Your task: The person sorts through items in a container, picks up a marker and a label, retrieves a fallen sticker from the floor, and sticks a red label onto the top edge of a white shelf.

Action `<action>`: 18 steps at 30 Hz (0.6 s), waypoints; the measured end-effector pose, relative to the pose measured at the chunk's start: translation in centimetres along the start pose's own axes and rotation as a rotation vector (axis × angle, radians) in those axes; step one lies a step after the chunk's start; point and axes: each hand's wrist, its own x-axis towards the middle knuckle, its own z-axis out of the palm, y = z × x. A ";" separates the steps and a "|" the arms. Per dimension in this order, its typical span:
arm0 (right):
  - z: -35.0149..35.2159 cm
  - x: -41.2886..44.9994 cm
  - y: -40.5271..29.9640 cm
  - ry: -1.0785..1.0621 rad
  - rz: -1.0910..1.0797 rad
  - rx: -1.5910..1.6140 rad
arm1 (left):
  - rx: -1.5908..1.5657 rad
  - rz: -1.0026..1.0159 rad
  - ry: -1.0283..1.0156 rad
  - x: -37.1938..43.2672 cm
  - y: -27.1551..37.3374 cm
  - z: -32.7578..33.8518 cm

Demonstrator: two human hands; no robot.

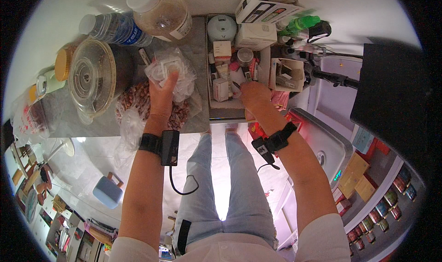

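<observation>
My left hand [164,92] grips a crinkled clear plastic bag [184,84] with a pale square item inside, above a bag of reddish-brown nuts or dried fruit [134,98] on the grey counter. My right hand [255,94] is at the front right of an open cardboard box [226,105], its fingers around a thin dark pen-like item [236,85]. In the box are a small white carton [220,89], a tube [223,71], a round clear-lidded jar [245,56] and a light blue rounded device [222,28].
Left on the counter [200,54] stand a lidded plastic bowl [91,77], a water bottle [115,29] and a large jar [162,15]. Right of the box are a small open carton [287,74], a green bottle [304,23] and a black monitor-like panel [390,96] on an arm.
</observation>
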 end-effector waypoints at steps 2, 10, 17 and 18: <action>0.0 0.3 0.0 -0.013 -0.012 0.002 | -0.018 0.004 -0.020 0.1 -0.2 -0.1; -0.2 0.4 -1.2 0.011 0.026 0.097 | 0.123 0.006 0.096 -0.7 1.0 0.8; -0.1 0.8 -1.5 -0.039 0.033 0.098 | 0.068 0.007 0.038 0.0 0.0 0.0; -0.4 0.7 -1.4 -0.071 0.006 0.050 | 0.069 -0.002 0.059 -0.1 0.2 0.3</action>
